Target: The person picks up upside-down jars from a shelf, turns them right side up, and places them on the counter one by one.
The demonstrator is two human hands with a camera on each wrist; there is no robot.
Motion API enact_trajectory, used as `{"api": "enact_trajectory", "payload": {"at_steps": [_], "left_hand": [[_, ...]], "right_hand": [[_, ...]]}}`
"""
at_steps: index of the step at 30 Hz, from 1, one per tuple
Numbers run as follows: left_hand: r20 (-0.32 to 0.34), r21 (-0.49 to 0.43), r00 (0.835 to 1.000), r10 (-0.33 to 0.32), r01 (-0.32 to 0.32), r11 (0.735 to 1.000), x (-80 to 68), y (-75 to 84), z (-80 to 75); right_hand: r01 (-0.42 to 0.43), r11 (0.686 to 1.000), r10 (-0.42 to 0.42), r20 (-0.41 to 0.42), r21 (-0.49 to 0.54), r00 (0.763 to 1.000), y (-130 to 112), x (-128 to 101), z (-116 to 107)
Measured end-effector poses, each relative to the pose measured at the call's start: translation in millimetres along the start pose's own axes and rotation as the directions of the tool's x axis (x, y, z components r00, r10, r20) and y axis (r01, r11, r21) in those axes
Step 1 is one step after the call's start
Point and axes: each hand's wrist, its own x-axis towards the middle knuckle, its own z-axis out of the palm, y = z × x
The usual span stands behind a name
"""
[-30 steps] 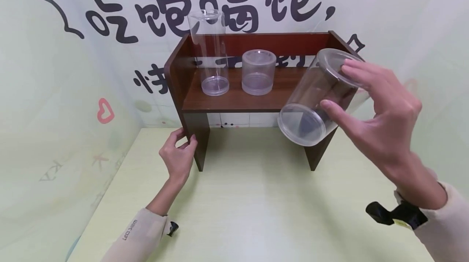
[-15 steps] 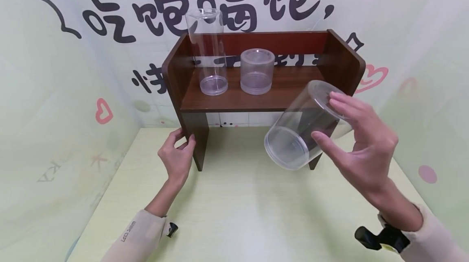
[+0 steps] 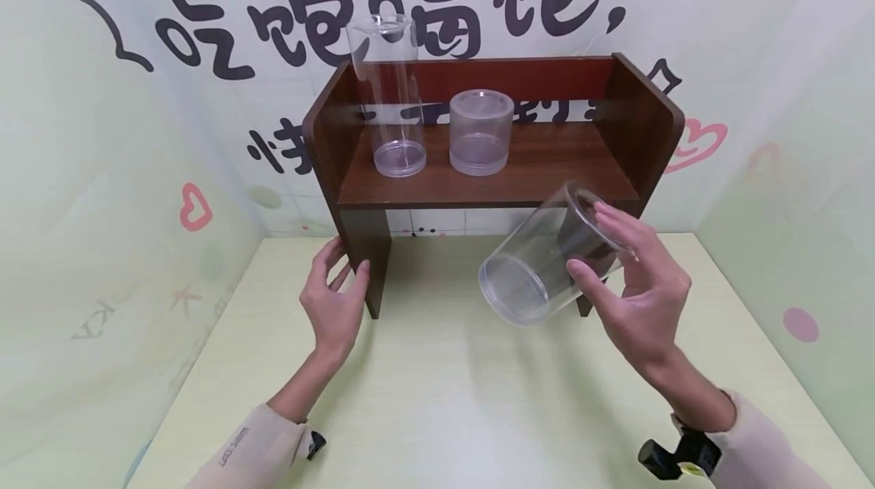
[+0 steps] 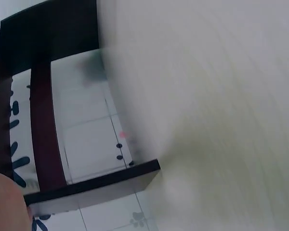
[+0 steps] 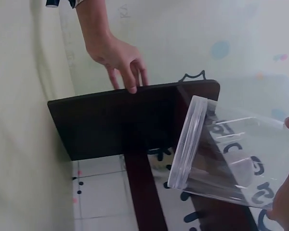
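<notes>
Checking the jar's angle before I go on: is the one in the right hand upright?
No, the head view shows the right hand holding the jar at a clear slant.

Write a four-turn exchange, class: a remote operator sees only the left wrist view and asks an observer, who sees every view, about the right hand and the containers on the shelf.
Operator: My left wrist view doesn't show the right hand. What is it doing?
Observer: In the head view, the right hand holds a clear cylindrical container, tilted, by its upper end.
Operator: I can see the shelf's frame, but what is standing on its board?
Observer: Two other clear containers stand upright on the shelf: a tall container toward the left and a short container to its right.
</notes>
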Motion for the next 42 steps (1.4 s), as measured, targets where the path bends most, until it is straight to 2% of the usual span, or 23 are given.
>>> {"api": "enact_trajectory", "payload": {"at_steps": [4, 8, 10, 12, 14, 15, 17, 19, 21, 23, 26, 28, 30, 33, 38, 40, 42], "left_hand": [[-0.036, -0.009, 0.994, 0.106, -0.107, 0.994, -10.6, -7.5, 1.6], [-0.055, -0.052, 0.971, 0.231, -0.234, 0.971, -20.6, -11.0, 4.1], [-0.011, -0.089, 0.963, 0.268, -0.268, 0.959, -25.6, -7.8, 6.1], [0.076, -0.138, 0.956, 0.285, -0.273, 0.952, -30.7, -2.5, 9.1], [0.198, -0.186, 0.94, 0.276, -0.241, 0.953, -36.8, 4.3, 13.4], [0.263, -0.21, 0.928, 0.265, -0.213, 0.954, -40.0, 7.6, 15.8], [0.391, -0.249, 0.891, 0.231, -0.139, 0.958, -46.6, 14.7, 20.9], [0.497, -0.271, 0.846, 0.192, -0.058, 0.961, -53.4, 20.0, 26.3], [0.571, -0.276, 0.807, 0.152, 0.015, 0.961, -59.2, 23.7, 31.8], [0.619, -0.282, 0.777, 0.117, 0.08, 0.956, -64.3, 25.5, 37.1], [0.652, -0.28, 0.755, 0.073, 0.151, 0.948, -69.6, 26.8, 45.2], [0.663, -0.278, 0.748, 0.038, 0.198, 0.94, -72.2, 27.5, 50.3], [0.664, -0.265, 0.748, 0.002, 0.233, 0.936, -74.2, 28.2, 54.9], [0.658, -0.248, 0.752, -0.038, 0.264, 0.932, -77.4, 29.3, 59.8], [0.627, -0.239, 0.777, -0.056, 0.26, 0.936, -81.7, 28.6, 63.9], [0.613, -0.239, 0.788, -0.059, 0.256, 0.937, -81.9, 28.5, 64.0], [0.601, -0.24, 0.797, -0.06, 0.252, 0.937, -81.3, 28.4, 63.2]], "right_hand": [[-0.022, 0.999, 0.023, -0.043, 0.024, 0.999, 6.6, -8.9, 2.0], [-0.051, 0.994, 0.061, -0.101, 0.093, 0.993, 10.9, -17.9, 4.3], [-0.067, 0.991, 0.081, -0.121, 0.119, 0.989, 13.1, -23.0, 5.4], [-0.088, 0.988, 0.106, -0.136, 0.13, 0.985, 14.9, -28.4, 6.5], [-0.111, 0.985, 0.13, -0.148, 0.129, 0.98, 16.0, -34.0, 7.2], [-0.123, 0.984, 0.143, -0.154, 0.128, 0.978, 16.5, -36.8, 7.7], [-0.152, 0.981, 0.172, -0.168, 0.124, 0.971, 17.2, -42.6, 8.9], [-0.184, 0.976, 0.203, -0.186, 0.113, 0.961, 18.1, -48.1, 10.2], [-0.22, 0.969, 0.239, -0.207, 0.11, 0.949, 19.3, -53.1, 11.8], [-0.256, 0.961, 0.274, -0.229, 0.106, 0.934, 21.0, -57.4, 13.6], [-0.307, 0.945, 0.325, -0.255, 0.108, 0.911, 24.1, -62.2, 16.5], [-0.345, 0.933, 0.36, -0.272, 0.1, 0.893, 26.3, -64.4, 18.3], [-0.395, 0.914, 0.404, -0.289, 0.092, 0.868, 28.3, -66.0, 20.1], [-0.483, 0.869, 0.491, -0.318, 0.112, 0.811, 30.0, -68.6, 23.4], [-0.597, 0.769, 0.638, -0.33, 0.23, 0.695, 31.7, -73.0, 28.5], [-0.617, 0.742, 0.67, -0.324, 0.263, 0.668, 33.0, -74.6, 29.7], [-0.63, 0.727, 0.686, -0.318, 0.274, 0.654, 34.1, -75.8, 30.5]]}}
